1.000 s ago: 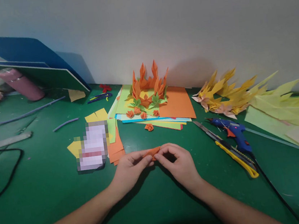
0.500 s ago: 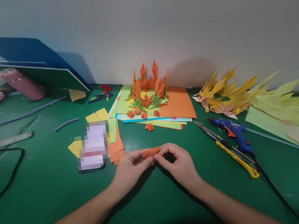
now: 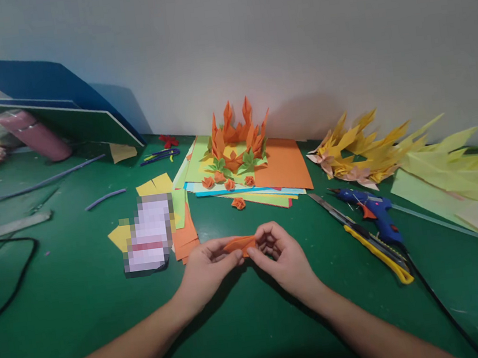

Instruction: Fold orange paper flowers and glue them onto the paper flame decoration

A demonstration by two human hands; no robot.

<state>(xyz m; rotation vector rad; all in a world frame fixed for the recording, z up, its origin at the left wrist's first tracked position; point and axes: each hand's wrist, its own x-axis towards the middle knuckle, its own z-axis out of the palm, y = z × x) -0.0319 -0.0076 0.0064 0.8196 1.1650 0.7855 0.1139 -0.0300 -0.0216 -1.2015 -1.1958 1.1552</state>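
Note:
A small folded piece of orange paper (image 3: 243,243) is held between my two hands above the green table. My left hand (image 3: 208,267) pinches its left part, thumb in front and fingers behind. On the other side, my right hand (image 3: 285,254) grips the right end between thumb and fingers. Part of the paper is hidden by the thumbs. Beyond the hands lies a small orange paper rose (image 3: 238,203). An orange paper crown (image 3: 235,150) with green paper leaves stands on stacked coloured sheets, with several more roses at its front.
Left of my hands lie orange paper strips (image 3: 184,241), yellow paper squares (image 3: 154,185) and a blurred-out flat object (image 3: 150,233). To the right are a yellow utility knife (image 3: 376,249), a blue glue gun (image 3: 375,208) with its cord, and yellow paper crowns (image 3: 362,152).
The orange paper has turned so that more of its flat face shows between my thumbs. My right hand's fingers have lifted and shifted slightly. The things on the table stay put.

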